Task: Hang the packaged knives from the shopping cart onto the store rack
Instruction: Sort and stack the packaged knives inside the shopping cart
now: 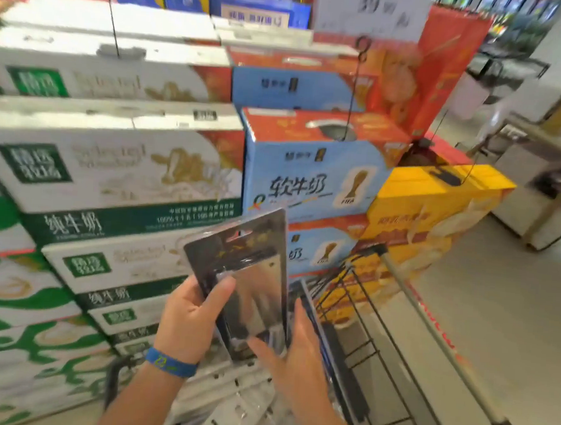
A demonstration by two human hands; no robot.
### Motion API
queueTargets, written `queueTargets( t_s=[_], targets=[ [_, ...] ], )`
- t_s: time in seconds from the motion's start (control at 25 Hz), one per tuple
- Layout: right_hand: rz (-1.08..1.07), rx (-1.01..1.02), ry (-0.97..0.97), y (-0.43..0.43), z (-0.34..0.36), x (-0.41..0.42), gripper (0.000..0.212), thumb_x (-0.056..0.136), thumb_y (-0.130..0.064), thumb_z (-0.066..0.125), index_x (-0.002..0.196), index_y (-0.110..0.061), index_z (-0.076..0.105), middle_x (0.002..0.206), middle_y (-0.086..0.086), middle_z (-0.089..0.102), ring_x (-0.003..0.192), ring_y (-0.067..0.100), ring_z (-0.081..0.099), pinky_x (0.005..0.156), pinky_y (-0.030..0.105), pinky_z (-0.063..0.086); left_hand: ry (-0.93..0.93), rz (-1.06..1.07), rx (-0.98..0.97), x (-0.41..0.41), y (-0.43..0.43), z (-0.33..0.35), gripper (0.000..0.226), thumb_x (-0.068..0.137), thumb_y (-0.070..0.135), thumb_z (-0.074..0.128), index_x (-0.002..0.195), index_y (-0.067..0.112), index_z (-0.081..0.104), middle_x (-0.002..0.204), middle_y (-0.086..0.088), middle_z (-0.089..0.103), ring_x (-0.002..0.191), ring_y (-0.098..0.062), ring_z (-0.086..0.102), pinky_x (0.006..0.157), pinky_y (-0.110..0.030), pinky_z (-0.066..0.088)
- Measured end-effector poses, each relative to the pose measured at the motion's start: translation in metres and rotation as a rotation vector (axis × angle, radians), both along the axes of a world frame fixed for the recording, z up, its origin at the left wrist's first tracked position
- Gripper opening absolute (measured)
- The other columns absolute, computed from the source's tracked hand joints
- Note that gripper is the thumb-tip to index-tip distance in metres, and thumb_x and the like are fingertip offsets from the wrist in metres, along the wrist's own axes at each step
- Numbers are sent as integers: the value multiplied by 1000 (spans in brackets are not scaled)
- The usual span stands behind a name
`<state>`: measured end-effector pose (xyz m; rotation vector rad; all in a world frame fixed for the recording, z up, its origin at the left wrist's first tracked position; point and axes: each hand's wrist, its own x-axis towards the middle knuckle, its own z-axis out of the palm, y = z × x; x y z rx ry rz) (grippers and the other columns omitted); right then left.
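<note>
A packaged knife (251,276), a wide steel blade on a dark card under clear plastic, is held upright above the shopping cart (397,320). My left hand (188,318) grips its left edge, thumb across the front. My right hand (292,356) holds the lower right edge, fingers curled behind the pack. More packages in white and clear wrapping (236,395) lie in the cart below my arms. No store rack shows in this view.
Stacked milk cartons fill the left and centre: white and green boxes (109,173), blue boxes (312,171), yellow boxes (439,203). A price sign (369,9) stands on a wire holder. Open floor (513,328) lies to the right, with a counter (541,170) beyond.
</note>
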<state>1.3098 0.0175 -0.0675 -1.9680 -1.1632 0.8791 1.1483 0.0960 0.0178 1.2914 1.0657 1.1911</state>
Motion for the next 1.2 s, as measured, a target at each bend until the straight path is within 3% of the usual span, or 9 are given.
queueTargets(
  t_s=[0.08, 0.16, 0.24, 0.32, 0.48, 0.72, 0.88, 1.08, 1.2],
  targets=[
    [-51, 85, 75, -1, 22, 29, 118, 58, -94, 64, 157, -49, 18, 152, -35, 32, 141, -7, 32, 113, 27, 38, -27, -62, 100, 25, 7, 32, 15, 92, 19, 65, 82, 31, 69, 70, 21, 71, 66, 11, 62, 59, -6, 45],
    [-35, 188, 184, -8, 35, 50, 72, 69, -81, 72, 133, -59, 48, 126, -35, 61, 119, -10, 56, 91, 11, 47, -40, -111, 182, 44, 6, 51, 4, 91, 32, 67, 90, 35, 68, 80, 24, 71, 75, 9, 62, 68, -9, 46],
    [-40, 286, 230, -16, 43, 67, 27, 82, -57, 77, 106, -50, 65, 101, -12, 74, 96, 11, 69, 77, 17, 52, -94, -114, 195, 65, 4, 64, 17, 83, 46, 64, 95, 35, 68, 90, 17, 72, 84, -1, 64, 73, -19, 49],
    [-86, 347, 253, -22, 51, 84, 14, 87, -39, 79, 95, -41, 68, 89, 0, 74, 84, 23, 70, 75, 35, 57, -156, -87, 203, 87, 4, 74, 22, 83, 48, 62, 96, 30, 67, 90, 12, 72, 83, -5, 66, 70, -20, 51],
    [-205, 443, 54, -48, 61, 130, 26, 81, -65, 71, 87, -41, 64, 74, -10, 70, 65, 7, 66, 54, 20, 49, -202, -46, 45, 130, 3, 49, 29, 85, 52, 62, 101, 28, 63, 82, 18, 68, 76, -1, 64, 66, -20, 51],
    [-404, 342, -246, -79, 40, 188, 34, 95, -51, 65, 74, -29, 49, 62, -4, 56, 57, 5, 55, 47, 21, 38, 850, -221, -610, 147, -57, -125, 63, 101, 45, 48, 152, 13, 30, 152, -8, 43, 131, -30, 50, 102, -37, 46],
    [-306, -72, -269, -79, -6, 188, 25, 104, -41, 53, 87, -23, 49, 71, -6, 58, 62, 12, 56, 48, 32, 38, 952, -458, -629, 144, -88, -167, 43, 108, 31, 33, 146, 12, 42, 148, -8, 47, 125, -27, 54, 95, -26, 46],
    [33, -480, -325, -72, -65, 175, 24, 108, -31, 45, 121, -13, 53, 101, 3, 66, 93, 25, 64, 75, 35, 49, 884, -443, -735, 142, -88, -151, 38, 107, 33, 37, 135, 10, 51, 136, -11, 58, 116, -31, 63, 99, -42, 52],
    [178, -563, -375, -83, -96, 184, 32, 105, -13, 48, 137, -14, 57, 126, 7, 68, 114, 25, 65, 90, 31, 51, 958, -458, -726, 139, -104, -152, 38, 106, 40, 34, 96, 19, 64, 104, -2, 71, 96, -22, 72, 83, -35, 57]
  ],
)
